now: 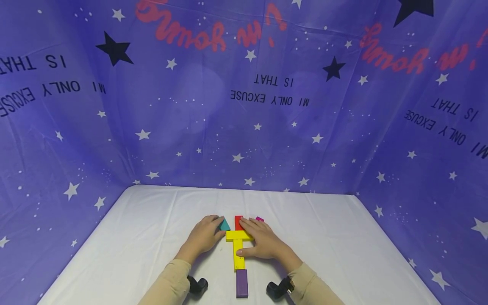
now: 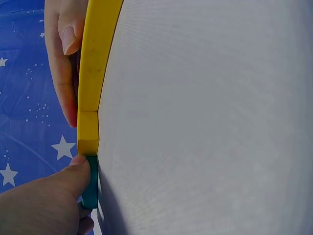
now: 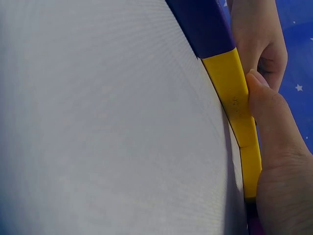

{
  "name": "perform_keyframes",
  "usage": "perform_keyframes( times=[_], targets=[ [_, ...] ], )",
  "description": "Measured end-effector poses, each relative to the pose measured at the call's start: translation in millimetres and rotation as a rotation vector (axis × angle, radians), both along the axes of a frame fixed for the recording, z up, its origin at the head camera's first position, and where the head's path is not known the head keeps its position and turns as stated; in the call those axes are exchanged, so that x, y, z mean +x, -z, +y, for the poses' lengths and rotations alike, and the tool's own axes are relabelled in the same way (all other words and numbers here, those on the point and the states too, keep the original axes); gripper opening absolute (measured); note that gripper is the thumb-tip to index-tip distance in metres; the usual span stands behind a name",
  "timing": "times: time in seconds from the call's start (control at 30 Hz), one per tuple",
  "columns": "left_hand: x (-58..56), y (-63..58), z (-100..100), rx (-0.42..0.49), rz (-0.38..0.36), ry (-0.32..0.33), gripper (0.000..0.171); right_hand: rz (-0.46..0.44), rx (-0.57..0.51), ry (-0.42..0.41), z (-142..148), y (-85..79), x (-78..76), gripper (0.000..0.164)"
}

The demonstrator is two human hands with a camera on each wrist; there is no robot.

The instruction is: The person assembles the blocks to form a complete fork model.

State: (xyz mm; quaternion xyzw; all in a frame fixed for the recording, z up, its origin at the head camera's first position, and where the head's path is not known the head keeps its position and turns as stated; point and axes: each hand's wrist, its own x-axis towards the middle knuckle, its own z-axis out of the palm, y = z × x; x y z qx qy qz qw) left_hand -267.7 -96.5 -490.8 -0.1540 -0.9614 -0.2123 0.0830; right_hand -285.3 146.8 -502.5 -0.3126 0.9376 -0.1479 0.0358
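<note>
My left hand (image 1: 206, 233) pinches a teal triangular block (image 1: 225, 225) between thumb and fingers, right beside the left end of a yellow crosswise block (image 1: 231, 236). A second yellow block (image 1: 238, 254) runs from the crosswise one toward me, and a purple block (image 1: 242, 284) continues the line. Beyond the crosswise block is a red block (image 1: 238, 221). My right hand (image 1: 264, 243) rests over the right side, fingers extended at the red block and thumb on the long yellow block. A magenta block (image 1: 259, 219) peeks out behind those fingers, mostly hidden.
The blocks lie on a white-covered table (image 1: 152, 237). Purple-blue cloth (image 1: 228, 140) with stars and lettering hangs around its back and sides. Black wrist-worn devices (image 1: 198, 286) jut inward from both sleeves, low over the table on either side of the purple block.
</note>
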Motion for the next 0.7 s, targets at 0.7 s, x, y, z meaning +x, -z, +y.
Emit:
perform_keyframes(
  times=[0.7],
  targets=[
    [-1.7, 4.8, -1.3, 0.020, 0.014, -0.001, 0.052, 0.013, -0.015, -0.010, 0.4, -0.7, 0.7, 0.104]
  ],
)
